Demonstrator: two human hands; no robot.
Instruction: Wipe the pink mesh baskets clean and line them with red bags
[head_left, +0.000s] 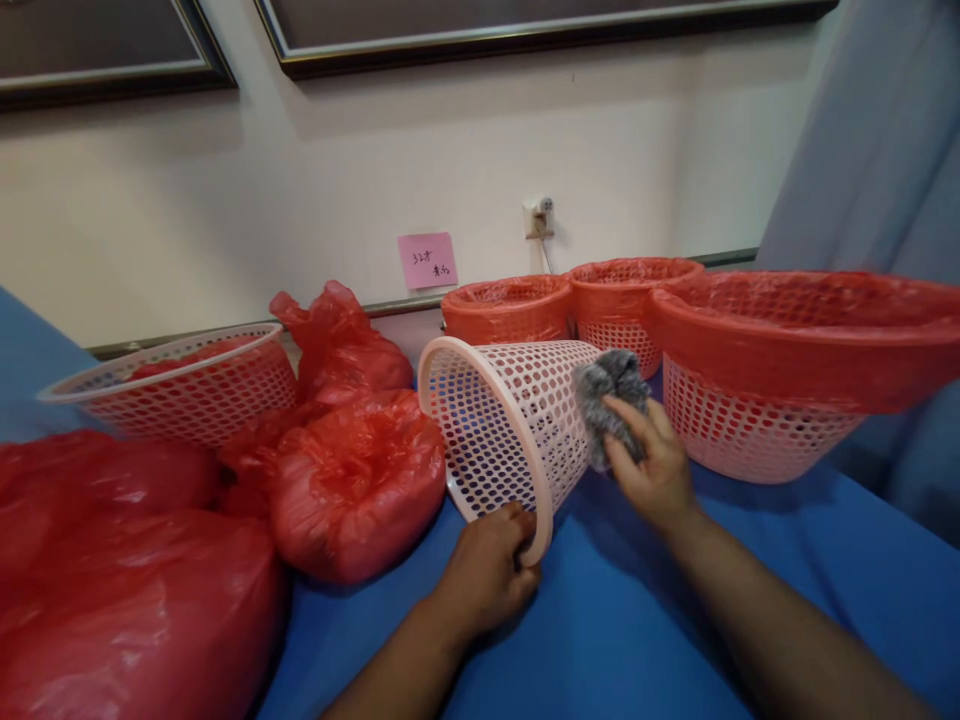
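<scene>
A pale pink perforated plastic basket lies tipped on its side, its open mouth facing left and toward me. My left hand grips the lower rim, with the fingers inside and the thumb outside. In my right hand is a bunched grey cloth, pressed against the basket's outer wall near its base. Close by on the left sits a filled red plastic bag. To the right stands a wide pink basket with a red liner folded over its rim.
Two smaller lined baskets, one left and one right, stand by the wall. A white basket holds red plastic at the left. A large red bag fills the near left of the blue table. A socket and pink note are on the wall.
</scene>
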